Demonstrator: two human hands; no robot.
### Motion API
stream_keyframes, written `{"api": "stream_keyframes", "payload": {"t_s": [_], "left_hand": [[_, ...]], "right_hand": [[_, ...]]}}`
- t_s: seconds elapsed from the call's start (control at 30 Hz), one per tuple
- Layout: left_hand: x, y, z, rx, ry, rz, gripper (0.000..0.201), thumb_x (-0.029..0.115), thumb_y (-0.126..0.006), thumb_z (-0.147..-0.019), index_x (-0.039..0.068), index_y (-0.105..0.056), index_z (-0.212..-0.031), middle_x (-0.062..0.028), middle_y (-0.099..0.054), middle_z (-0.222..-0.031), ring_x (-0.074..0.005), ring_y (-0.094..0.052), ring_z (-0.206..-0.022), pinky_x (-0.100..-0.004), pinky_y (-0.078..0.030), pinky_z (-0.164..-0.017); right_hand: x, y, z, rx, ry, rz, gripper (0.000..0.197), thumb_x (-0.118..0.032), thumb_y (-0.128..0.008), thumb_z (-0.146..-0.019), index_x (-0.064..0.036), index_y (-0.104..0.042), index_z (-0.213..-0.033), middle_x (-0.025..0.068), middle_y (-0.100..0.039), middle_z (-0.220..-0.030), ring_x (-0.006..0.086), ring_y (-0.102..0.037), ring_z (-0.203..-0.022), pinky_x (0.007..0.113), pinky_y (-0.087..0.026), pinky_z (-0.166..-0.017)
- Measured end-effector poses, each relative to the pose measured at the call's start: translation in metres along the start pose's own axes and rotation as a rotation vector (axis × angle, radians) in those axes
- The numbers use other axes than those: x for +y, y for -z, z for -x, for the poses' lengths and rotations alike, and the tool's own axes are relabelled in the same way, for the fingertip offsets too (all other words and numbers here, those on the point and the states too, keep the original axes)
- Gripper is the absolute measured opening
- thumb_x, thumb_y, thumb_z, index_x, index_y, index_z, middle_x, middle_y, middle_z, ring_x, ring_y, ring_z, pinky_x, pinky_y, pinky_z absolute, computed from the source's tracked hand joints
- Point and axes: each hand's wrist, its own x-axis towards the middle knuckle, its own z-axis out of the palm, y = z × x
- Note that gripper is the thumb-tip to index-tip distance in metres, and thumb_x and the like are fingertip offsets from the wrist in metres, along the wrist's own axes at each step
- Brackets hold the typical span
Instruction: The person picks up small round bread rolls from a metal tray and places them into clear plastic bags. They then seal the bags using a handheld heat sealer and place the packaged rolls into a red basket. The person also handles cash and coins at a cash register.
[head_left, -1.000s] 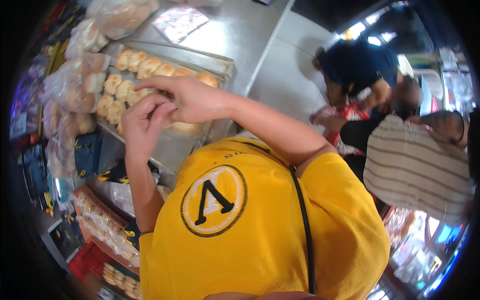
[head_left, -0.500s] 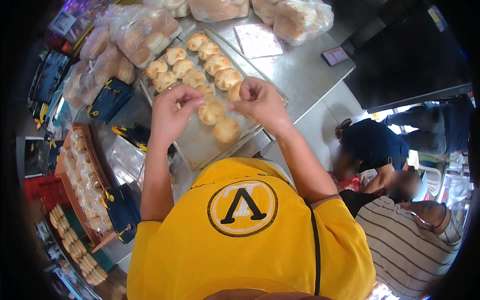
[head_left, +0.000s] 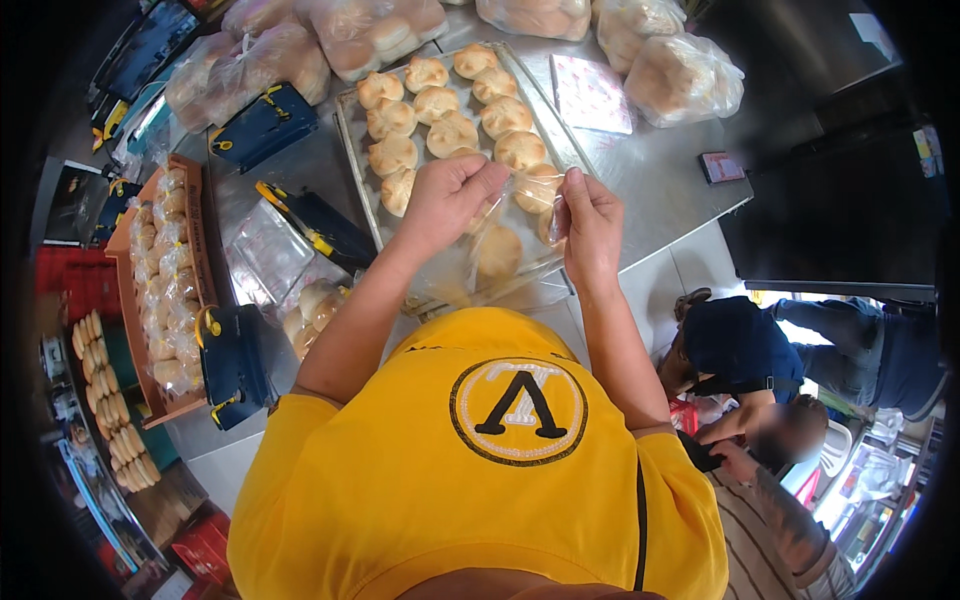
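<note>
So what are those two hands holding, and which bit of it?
A clear plastic bag: the left hand and the right hand each pinch it near its upper edge, one at either side.

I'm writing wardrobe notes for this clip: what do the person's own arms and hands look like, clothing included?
The left hand and right hand are ungloved, with no watch visible at either wrist. The forearms are uncovered below the short sleeves of a bright yellow T-shirt. It has a round black-and-white chest emblem; a thin black strap runs down its right side.
</note>
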Motion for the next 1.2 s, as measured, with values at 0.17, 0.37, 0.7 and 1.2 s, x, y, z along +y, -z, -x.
{"api": "stream_keyframes", "payload": {"t_s": [0.17, 0.37, 0.7, 1.2], "left_hand": [[-0.007, 0.001, 0.006, -0.057, 0.095, -0.007, 0.040, 0.033, -0.059, -0.093, 0.000, -0.061, -0.070, -0.0002, -0.053, -0.058, -0.0053, -0.046, -0.054, -0.0225, -0.036, -0.050], [-0.010, -0.002, 0.008, -0.048, -0.044, 0.040, 0.027, 0.021, -0.058, -0.092, 0.000, -0.066, -0.077, 0.0008, -0.056, -0.065, -0.0057, -0.047, -0.060, -0.0213, -0.037, -0.055], [-0.012, 0.008, -0.010, -0.026, 0.252, 0.622, 0.026, 0.026, -0.054, -0.097, 0.005, -0.059, -0.082, -0.0024, -0.056, -0.071, -0.0132, -0.056, -0.066, -0.0290, -0.048, -0.063], [0.070, 0.011, -0.008, -0.275, -0.605, -0.489, 0.013, -0.004, -0.069, -0.074, 0.003, -0.064, -0.083, -0.0040, -0.056, -0.071, -0.0147, -0.051, -0.063, -0.0256, -0.040, -0.056]], "right_hand": [[-0.001, -0.003, 0.004, -0.261, -0.175, -0.188, 0.016, -0.013, -0.064, -0.088, 0.0014, -0.064, -0.095, 0.0046, -0.062, -0.078, 0.0108, -0.054, -0.064, 0.024, -0.044, -0.058], [0.011, 0.004, 0.005, -0.340, -0.126, -0.216, 0.014, -0.009, -0.065, -0.086, -0.0023, -0.062, -0.098, 0.0055, -0.064, -0.090, 0.0127, -0.059, -0.076, 0.024, -0.046, -0.064], [0.031, 0.019, 0.032, -0.498, -0.384, -0.518, 0.011, -0.017, -0.060, -0.091, -0.0071, -0.058, -0.087, 0.0005, -0.054, -0.064, 0.0072, -0.055, -0.064, 0.019, -0.035, -0.046], [-0.032, 0.063, 0.016, -0.222, 0.190, 0.203, 0.041, -0.034, -0.055, -0.095, -0.0024, -0.064, -0.071, 0.0069, -0.060, -0.071, 0.0164, -0.059, -0.080, 0.031, -0.047, -0.074]]}}
